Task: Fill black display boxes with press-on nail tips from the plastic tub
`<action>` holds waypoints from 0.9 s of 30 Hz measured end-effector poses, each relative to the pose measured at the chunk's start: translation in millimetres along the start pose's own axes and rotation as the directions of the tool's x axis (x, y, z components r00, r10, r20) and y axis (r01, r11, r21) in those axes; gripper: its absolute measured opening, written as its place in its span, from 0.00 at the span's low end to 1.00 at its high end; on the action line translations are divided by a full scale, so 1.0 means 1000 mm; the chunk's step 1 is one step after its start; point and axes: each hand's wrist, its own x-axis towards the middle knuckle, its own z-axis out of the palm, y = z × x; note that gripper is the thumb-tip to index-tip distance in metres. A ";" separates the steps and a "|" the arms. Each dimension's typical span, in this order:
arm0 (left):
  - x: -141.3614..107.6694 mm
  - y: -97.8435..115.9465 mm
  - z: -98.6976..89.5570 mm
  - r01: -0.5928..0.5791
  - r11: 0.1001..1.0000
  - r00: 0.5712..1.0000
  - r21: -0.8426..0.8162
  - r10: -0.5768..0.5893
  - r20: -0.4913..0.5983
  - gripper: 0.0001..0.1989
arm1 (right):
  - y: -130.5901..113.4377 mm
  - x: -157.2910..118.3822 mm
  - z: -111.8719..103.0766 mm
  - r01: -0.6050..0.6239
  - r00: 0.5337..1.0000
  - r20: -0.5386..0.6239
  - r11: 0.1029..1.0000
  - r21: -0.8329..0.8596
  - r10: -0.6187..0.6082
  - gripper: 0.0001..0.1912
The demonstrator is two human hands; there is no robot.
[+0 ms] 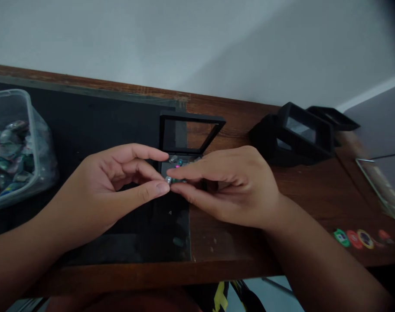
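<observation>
My left hand (119, 186) pinches a small silvery piece (168, 179) between thumb and fingertips. My right hand (233, 182) meets it from the other side, thumb and forefinger closed around a small dark greenish thing whose kind I cannot make out. Whether the silvery and greenish parts are one object is unclear. Just behind the fingertips stands a black case (192, 130), its framed see-through lid raised. Several small shiny pieces, one with a bright pink spot (177, 166), lie in its base, which my hands partly cover.
A clear plastic tub (33, 130) full of small wrapped items stands at the left on a black mat (102, 117). Black framed boxes (301, 134) are stacked at the right on the wooden table (301, 190). Several coloured round badges (353, 238) lie near the front right.
</observation>
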 end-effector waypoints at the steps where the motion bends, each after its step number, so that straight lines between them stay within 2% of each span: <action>1: 0.001 0.000 0.001 0.003 1.000 1.000 -0.002 -0.003 -0.009 0.18 | 0.001 0.000 0.001 0.010 1.000 -0.007 1.000 -0.011 -0.010 0.06; 5: 0.001 0.000 0.003 -0.002 1.000 1.000 0.014 0.003 -0.022 0.16 | 0.004 -0.003 0.006 0.059 0.997 -0.046 0.998 -0.038 -0.061 0.10; 9: 0.000 -0.001 0.002 -0.007 0.999 1.000 0.031 0.007 0.007 0.16 | 0.003 -0.004 0.010 0.053 0.997 -0.048 0.998 -0.026 -0.055 0.07; 12: 0.002 0.001 0.002 -0.014 0.998 1.000 0.053 0.013 0.019 0.16 | 0.001 -0.003 0.007 -0.002 0.999 -0.033 1.000 0.009 0.003 0.07; 15: 0.005 0.002 0.001 -0.056 0.994 0.998 0.096 0.057 -0.013 0.20 | -0.001 -0.001 -0.004 -0.125 0.992 0.011 0.992 0.013 0.125 0.09; 21: 0.007 -0.002 -0.006 -0.133 0.963 0.970 0.236 0.176 -0.169 0.15 | -0.004 0.004 -0.027 -0.380 0.915 0.100 0.917 -0.123 0.392 0.08; 24: 0.005 -0.006 -0.009 -0.173 0.919 0.952 0.355 0.248 -0.177 0.14 | -0.004 0.006 -0.032 -0.427 0.873 0.157 0.879 -0.212 0.462 0.07; 27: 0.003 -0.010 -0.012 -0.218 0.836 0.935 0.503 0.326 -0.137 0.13 | -0.004 0.008 -0.036 -0.448 0.814 0.247 0.839 -0.308 0.526 0.06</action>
